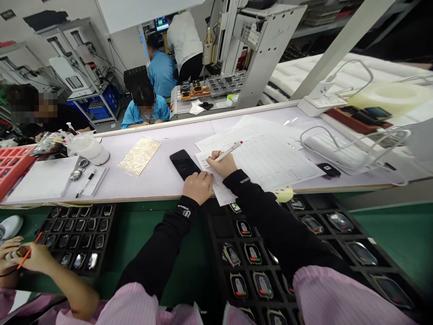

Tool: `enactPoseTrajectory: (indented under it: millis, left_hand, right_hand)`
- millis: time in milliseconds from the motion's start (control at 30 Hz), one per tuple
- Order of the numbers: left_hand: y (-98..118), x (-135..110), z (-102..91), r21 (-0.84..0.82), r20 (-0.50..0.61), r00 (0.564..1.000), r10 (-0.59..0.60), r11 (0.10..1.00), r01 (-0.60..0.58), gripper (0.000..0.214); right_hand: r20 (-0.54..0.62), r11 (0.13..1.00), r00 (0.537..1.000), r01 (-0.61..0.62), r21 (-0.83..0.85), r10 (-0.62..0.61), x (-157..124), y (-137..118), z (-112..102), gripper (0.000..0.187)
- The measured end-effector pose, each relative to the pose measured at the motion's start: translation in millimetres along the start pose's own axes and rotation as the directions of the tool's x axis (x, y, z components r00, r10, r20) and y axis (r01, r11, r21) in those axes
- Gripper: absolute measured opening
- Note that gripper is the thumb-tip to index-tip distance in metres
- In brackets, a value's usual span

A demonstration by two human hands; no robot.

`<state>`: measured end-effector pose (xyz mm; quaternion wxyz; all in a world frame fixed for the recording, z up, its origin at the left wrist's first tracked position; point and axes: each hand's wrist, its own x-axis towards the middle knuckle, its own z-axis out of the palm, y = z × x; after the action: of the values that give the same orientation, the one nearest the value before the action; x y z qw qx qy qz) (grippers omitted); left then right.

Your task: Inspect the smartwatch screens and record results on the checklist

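Reaches over a long pale lilac table, with a black compartmented tray just below the near edge. Has overlapping white sheets spread flat on top, thin and slanted, covered in fine printed grids of small cells, with text too small to read. Has a black phone lying at the sheets' left, dark and glossy on the screen. Rests the left hand over the phone's near end, beside the sheets' left edge, fingers bent downward; cannot tell whether closed on anything. Sets the right hand on the sheets' left part, fingers clamped round a pen, slim, white, red near the upper end, tilted up rightward.
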<state>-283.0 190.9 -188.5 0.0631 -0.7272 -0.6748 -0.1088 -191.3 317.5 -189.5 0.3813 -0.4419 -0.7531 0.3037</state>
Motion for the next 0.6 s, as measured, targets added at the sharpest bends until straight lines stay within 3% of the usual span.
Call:
enactPoseTrajectory:
  millis: [600]
  left_hand:
    - [-0.3, -0.6, 0.2, -0.008, -0.003, 1.000, 0.007, 1.000, -0.007, 0.041]
  right_hand:
    - [-0.009, 0.997, 0.999, 0.046, -0.063, -0.046, -0.3, 2.2, 0.6, 0.031]
